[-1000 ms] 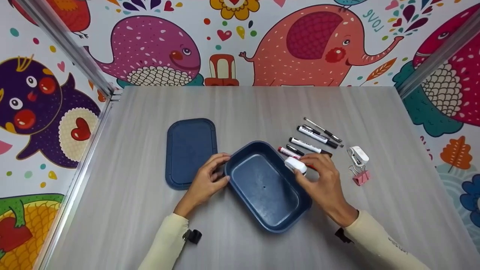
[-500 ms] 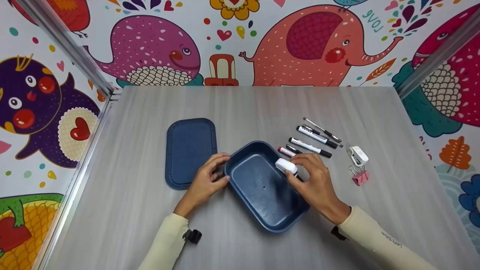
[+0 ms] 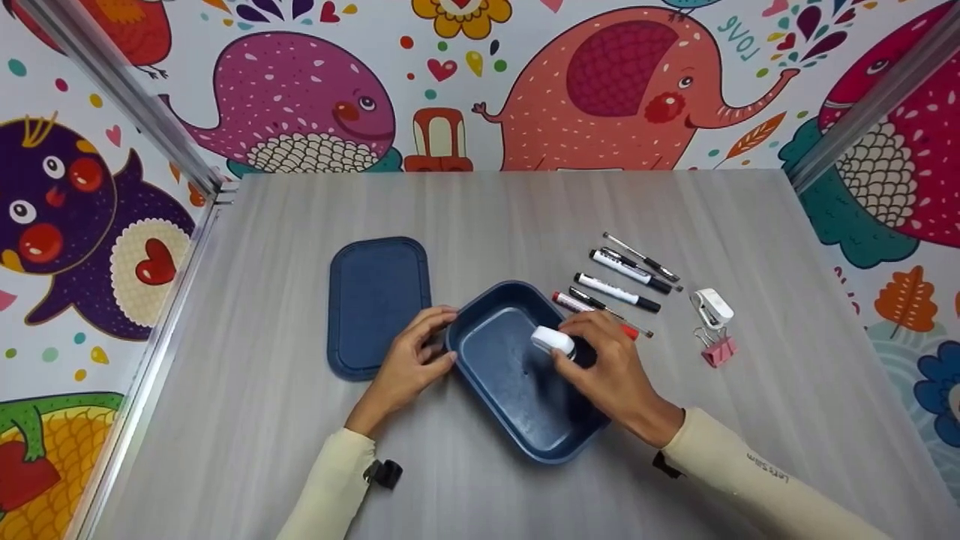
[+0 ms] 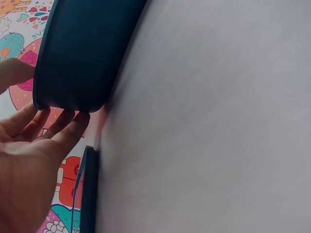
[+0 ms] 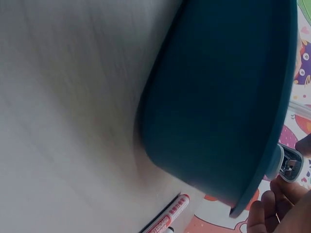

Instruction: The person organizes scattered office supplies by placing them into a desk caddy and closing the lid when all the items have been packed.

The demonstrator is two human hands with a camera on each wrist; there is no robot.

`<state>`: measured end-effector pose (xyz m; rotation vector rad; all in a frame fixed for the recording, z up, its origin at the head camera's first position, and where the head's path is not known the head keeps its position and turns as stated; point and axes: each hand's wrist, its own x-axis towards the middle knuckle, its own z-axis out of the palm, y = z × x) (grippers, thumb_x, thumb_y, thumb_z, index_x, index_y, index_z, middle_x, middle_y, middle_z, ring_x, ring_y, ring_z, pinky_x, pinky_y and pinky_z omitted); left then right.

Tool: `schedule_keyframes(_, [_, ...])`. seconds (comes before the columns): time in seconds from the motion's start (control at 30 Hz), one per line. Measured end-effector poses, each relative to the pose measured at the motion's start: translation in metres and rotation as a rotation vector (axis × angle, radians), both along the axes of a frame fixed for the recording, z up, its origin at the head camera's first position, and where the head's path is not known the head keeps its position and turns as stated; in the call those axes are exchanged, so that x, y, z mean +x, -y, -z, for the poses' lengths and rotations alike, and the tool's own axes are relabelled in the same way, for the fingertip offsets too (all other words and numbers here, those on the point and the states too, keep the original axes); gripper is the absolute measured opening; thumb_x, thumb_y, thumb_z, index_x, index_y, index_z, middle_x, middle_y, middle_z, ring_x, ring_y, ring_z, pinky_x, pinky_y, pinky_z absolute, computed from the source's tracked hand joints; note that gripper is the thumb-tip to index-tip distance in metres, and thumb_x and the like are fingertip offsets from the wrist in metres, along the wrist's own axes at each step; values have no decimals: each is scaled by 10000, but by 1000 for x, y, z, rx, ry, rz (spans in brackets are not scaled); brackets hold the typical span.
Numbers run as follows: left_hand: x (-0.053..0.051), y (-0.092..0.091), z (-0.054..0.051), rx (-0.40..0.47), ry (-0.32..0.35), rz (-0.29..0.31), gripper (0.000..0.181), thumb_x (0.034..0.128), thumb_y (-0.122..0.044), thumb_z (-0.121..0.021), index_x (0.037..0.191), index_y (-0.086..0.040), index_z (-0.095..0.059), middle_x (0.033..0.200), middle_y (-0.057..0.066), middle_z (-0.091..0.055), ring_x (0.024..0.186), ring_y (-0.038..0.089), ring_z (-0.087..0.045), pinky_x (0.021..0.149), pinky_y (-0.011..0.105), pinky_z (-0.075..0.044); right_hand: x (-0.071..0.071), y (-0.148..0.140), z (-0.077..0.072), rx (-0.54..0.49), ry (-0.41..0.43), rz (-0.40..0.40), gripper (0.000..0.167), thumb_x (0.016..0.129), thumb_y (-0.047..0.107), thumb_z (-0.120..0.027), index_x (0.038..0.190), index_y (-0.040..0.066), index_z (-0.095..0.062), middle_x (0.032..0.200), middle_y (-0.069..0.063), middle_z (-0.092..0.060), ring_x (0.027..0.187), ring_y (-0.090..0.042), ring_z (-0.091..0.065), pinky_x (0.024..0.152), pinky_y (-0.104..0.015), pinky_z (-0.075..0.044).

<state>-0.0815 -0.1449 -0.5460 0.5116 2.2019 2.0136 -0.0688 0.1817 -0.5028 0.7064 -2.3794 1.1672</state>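
Note:
A deep blue plastic box stands uncovered on the table, turned at a slant. My left hand holds its left corner, thumb and fingertips on either side; in the left wrist view the fingertips touch the outer wall. Over the box's right part, my right hand pinches a small white stapler between thumb and fingers. Metal inside the stapler shows past the box rim in the right wrist view. The box's inner right side is partly hidden by the hand.
Left of the box lies a flat blue lid. To the right are several markers and pens, a second white stapler and a pink binder clip. A patterned wall rises behind the table.
My right hand has moved left with the stapler, from the box's right rim to over its inside. More of the red marker now shows. My left hand keeps its place at the corner.

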Motion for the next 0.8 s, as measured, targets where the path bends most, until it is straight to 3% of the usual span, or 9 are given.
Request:
schedule_keyframes(0.13, [0,0,0,-6,-8,-4,548,969,89,-743,1497,35,-609,1608,163,-516,1476,375,-517,1055,385,-540,0,5,-1,19,22,-16,222,816,-10,-885,1015,-5,-788,1101,-92,-759,1069,-276,-681,992,-288,-506])
schedule_keyframes(0.33, [0,0,1,-6,-11,0,553,966,82,-749,1499,31,-610,1609,176,-509,1474,388,-514,1060,414,-539,-3,11,-1,47,25,-35,221,821,11,-886,1016,-7,-785,1095,-102,-754,1079,-278,-693,1043,-454,-521])
schedule_keyframes(0.53, [0,0,2,-5,-9,-4,555,962,89,-745,1497,39,-609,1609,189,-505,1477,387,-510,1074,420,-531,-6,19,-2,81,27,-51,223,828,27,-890,1019,-10,-781,1103,-101,-744,1086,-270,-686,975,-400,-558])
schedule_keyframes(0.8, [1,-1,1,4,-9,-10,548,955,95,-746,1485,51,-614,1600,191,-515,1465,385,-522,1062,389,-540,-9,30,-7,85,87,-59,198,834,27,-874,1002,-15,-777,1092,-97,-749,1080,-274,-680,965,-428,-560])
